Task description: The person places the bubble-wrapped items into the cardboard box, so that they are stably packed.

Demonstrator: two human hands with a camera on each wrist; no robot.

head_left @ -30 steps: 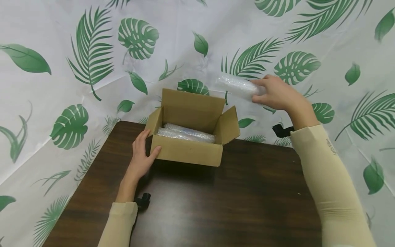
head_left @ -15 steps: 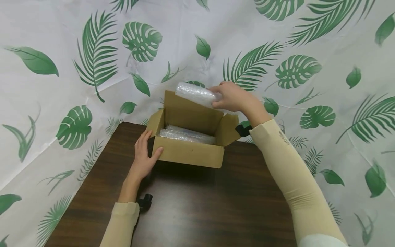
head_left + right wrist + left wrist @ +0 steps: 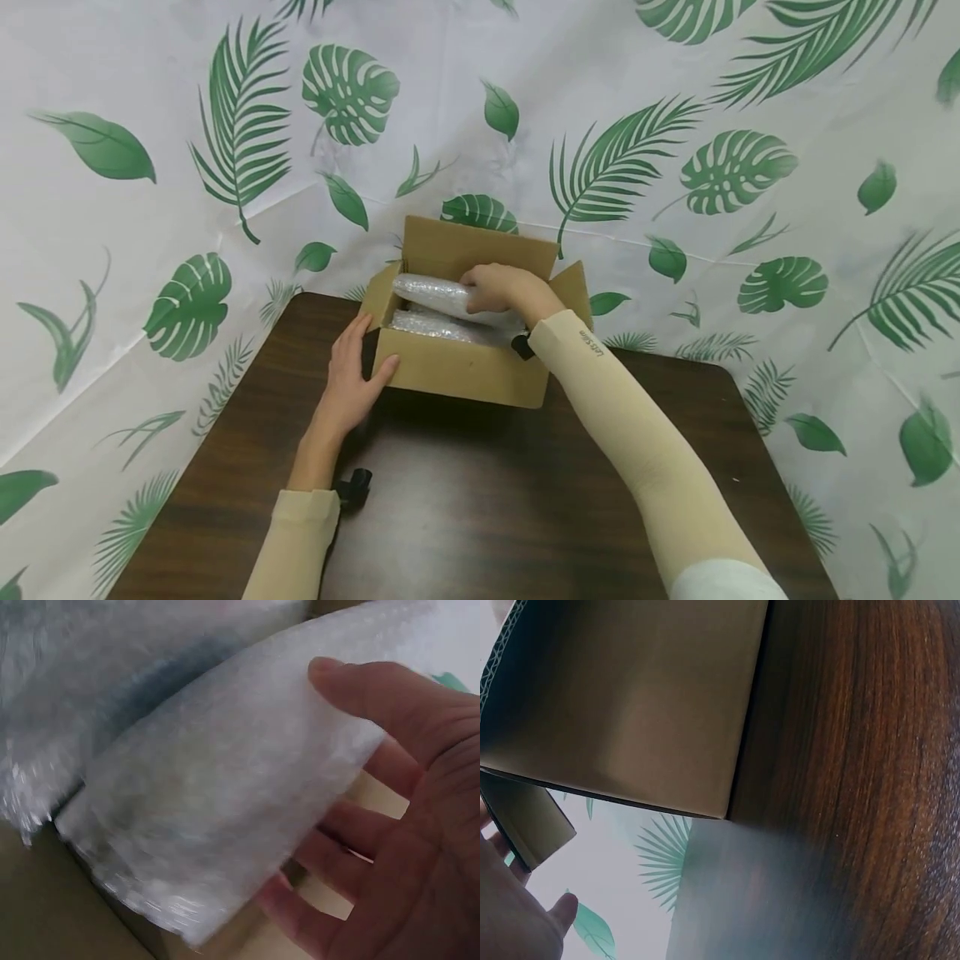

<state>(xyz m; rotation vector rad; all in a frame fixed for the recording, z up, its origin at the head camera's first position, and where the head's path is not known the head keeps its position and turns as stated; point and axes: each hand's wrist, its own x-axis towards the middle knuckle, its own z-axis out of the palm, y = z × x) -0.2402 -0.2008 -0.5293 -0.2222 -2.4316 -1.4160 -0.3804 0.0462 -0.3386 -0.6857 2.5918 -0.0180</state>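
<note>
An open cardboard box (image 3: 465, 367) stands on the table with its flaps up. At its left corner is my left hand (image 3: 351, 375), its fingers at the left flap (image 3: 532, 821) and its thumb by the front wall. My right hand (image 3: 498, 290) holds a bubble-wrapped bundle (image 3: 431, 292) inside the box opening, thumb on one face and fingers at the other side. Beneath and in front of that bundle lies other bubble wrap (image 3: 435, 325). What the wrap contains is too blurred to tell.
The dark wooden table (image 3: 450, 500) extends in front of the box. A white cloth with green leaves (image 3: 480, 108) hangs right behind the table. The box's right flap (image 3: 572, 292) sticks up and outward near my right forearm.
My right hand has brought the bubble-wrapped bundle from the right of the box, leftward and down, into the opening. The left hand has stayed at the box corner.
</note>
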